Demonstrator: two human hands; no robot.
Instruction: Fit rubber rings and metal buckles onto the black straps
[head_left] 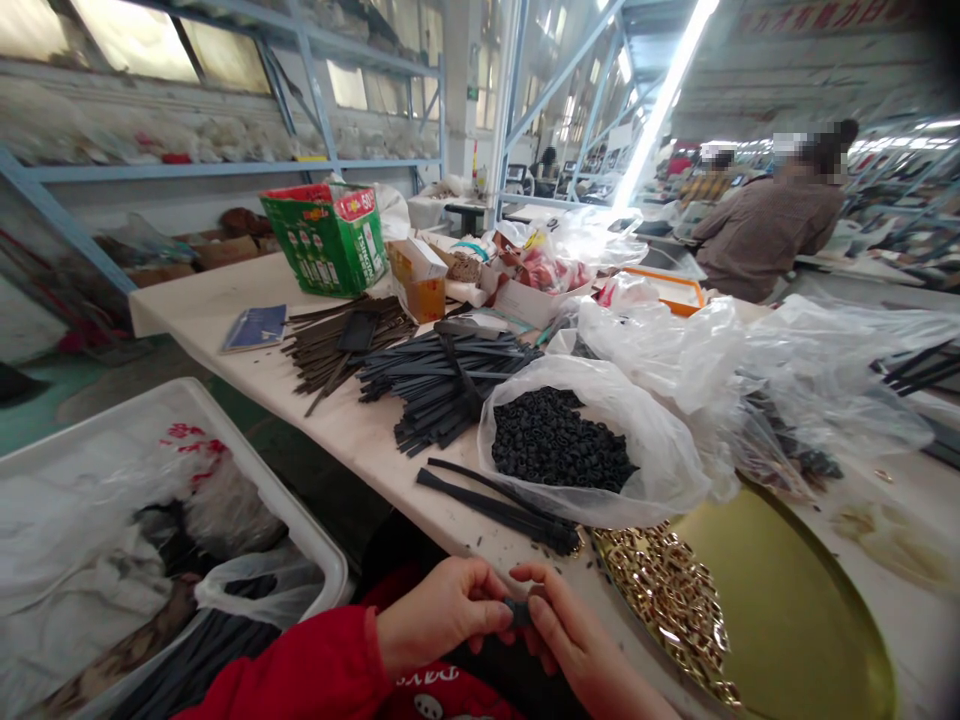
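Note:
Close to my body, at the table's front edge, my left hand (450,608) and my right hand (564,628) meet fingertip to fingertip. Both pinch a small dark strip piece (517,612), mostly covered by the fingers. Just beyond them lie a few long black straps (487,505) and tiny dark scraps. An open plastic bag (667,470) full of small black loops (559,440) stands behind the straps. To the right, gold metal buckles (671,590) are heaped on one side of a gold-coloured tray (795,600).
Piles of black straps (442,380) and brown strips (349,345) lie further back, near a green carton (322,240) and a blue booklet (255,328). A white bin (330,570) stands at lower left. A person (765,235) sits at the back right.

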